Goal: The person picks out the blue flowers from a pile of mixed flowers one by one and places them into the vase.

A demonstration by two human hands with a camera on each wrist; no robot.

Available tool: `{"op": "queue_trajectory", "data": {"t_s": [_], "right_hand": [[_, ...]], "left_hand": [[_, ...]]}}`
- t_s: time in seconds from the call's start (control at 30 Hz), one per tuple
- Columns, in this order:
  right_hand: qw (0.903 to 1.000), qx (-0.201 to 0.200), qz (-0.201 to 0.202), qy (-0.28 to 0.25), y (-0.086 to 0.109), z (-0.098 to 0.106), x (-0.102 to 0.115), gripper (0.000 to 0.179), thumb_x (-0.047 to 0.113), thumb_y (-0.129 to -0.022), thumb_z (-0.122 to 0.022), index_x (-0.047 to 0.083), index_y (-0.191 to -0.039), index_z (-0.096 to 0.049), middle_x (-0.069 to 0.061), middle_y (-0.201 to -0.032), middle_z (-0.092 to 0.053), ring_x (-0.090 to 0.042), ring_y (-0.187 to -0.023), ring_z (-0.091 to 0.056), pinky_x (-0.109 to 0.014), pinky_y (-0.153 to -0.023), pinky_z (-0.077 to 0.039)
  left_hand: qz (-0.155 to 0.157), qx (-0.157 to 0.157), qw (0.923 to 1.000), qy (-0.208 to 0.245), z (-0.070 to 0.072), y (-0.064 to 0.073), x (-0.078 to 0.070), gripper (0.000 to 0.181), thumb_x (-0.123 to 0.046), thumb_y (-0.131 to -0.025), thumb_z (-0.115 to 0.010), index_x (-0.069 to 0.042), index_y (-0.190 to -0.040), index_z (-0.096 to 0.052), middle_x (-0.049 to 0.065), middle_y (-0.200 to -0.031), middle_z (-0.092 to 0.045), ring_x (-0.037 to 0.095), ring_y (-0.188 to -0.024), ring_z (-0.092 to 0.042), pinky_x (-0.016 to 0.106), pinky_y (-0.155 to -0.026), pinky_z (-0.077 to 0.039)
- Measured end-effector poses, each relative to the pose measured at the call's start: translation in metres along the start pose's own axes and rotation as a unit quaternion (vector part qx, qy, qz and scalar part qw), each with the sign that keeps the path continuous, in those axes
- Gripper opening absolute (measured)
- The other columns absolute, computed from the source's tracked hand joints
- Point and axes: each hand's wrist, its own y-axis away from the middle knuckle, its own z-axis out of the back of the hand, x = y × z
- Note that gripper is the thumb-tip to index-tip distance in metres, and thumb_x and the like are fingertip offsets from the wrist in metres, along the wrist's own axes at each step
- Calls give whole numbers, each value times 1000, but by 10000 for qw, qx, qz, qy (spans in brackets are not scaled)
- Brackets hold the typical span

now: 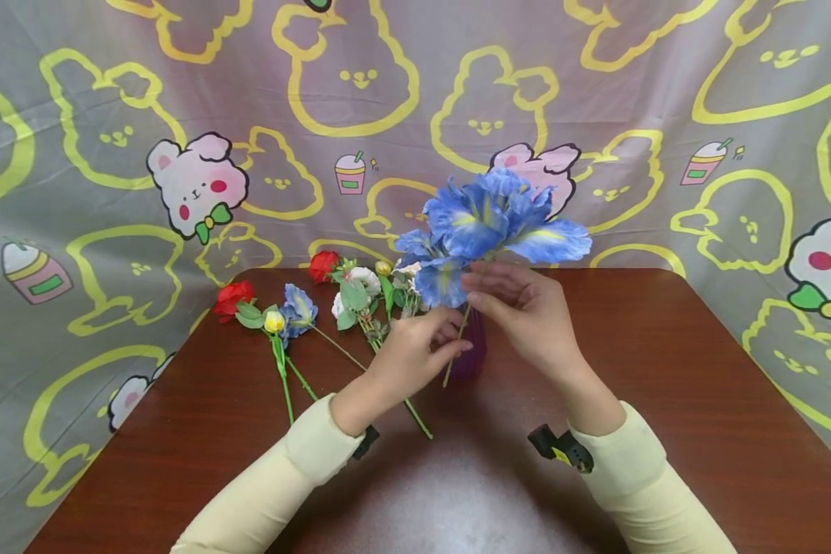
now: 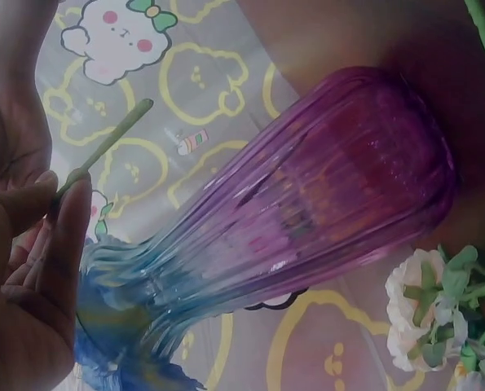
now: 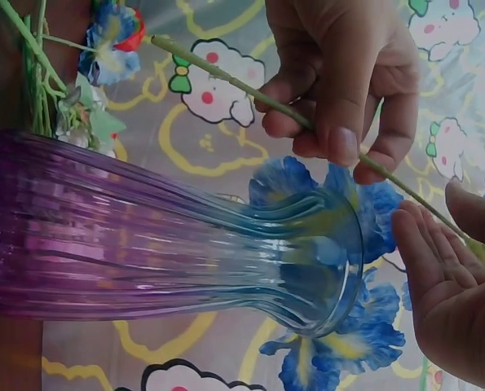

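My left hand (image 1: 418,342) pinches the thin green stem (image 3: 234,81) of a blue artificial iris (image 1: 474,219) between thumb and fingers, with the cut end sticking out below. Close under the bloom is my right hand (image 1: 526,312), its fingers mostly straight and the stem passing between thumb and fingers. Behind the hands a ribbed glass vase (image 3: 144,236), purple at the base and bluish at the mouth, stands upright on the table. More blue petals (image 3: 332,334) show around its neck and rim in the right wrist view. The hands hide much of the vase in the head view.
On the brown table (image 1: 665,369), left of the vase, lie a red rose (image 1: 234,300), another blue iris (image 1: 299,308), a yellow bud (image 1: 274,322) and white flowers (image 1: 363,281) with green stems. A patterned curtain (image 1: 415,100) hangs behind the table.
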Motion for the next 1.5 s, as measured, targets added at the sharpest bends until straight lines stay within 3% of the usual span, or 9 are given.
{"op": "queue_trajectory", "data": {"t_s": [0.4, 0.9, 1.13, 1.5], "right_hand": [[9992, -100, -149, -369, 3, 0, -1, 26, -7, -89, -64, -13, -114, -63, -21, -99, -70, -20, -92, -70, -35, -77, -56], [9998, -128, -85, -128, 3, 5, -2, 22, -7, -91, -62, -12, -113, -63, -23, -99, -70, -20, -88, -71, -39, -76, -56], [9996, -292, -18, 41, 0, 12, -1, 14, -7, -91, -62, -11, -104, -63, -21, -103, -69, -19, -88, -71, -36, -77, -56], [9980, -607, 141, -118, -8, 31, 2, 17, -8, -90, -63, -15, -106, -64, -9, -94, -73, -21, -86, -71, -33, -75, -56]], "left_hand": [[-61, -55, 9999, 114, -8, 1, -2, 26, -2, -81, -78, 0, -99, -60, 4, -75, -68, 13, -67, -67, 15, -65, -50], [106, 142, 9998, 82, -10, 3, -1, 23, -6, -82, -79, -3, -96, -62, 3, -78, -70, 10, -69, -67, 15, -66, -50], [267, 345, 9990, -136, -5, 10, 5, 23, -11, -83, -78, -5, -98, -62, 2, -80, -71, 9, -70, -67, 17, -66, -51], [602, 406, 9968, -327, 7, 13, 19, 25, -18, -85, -78, -3, -100, -65, 3, -83, -72, 9, -73, -68, 21, -67, -53]]}}
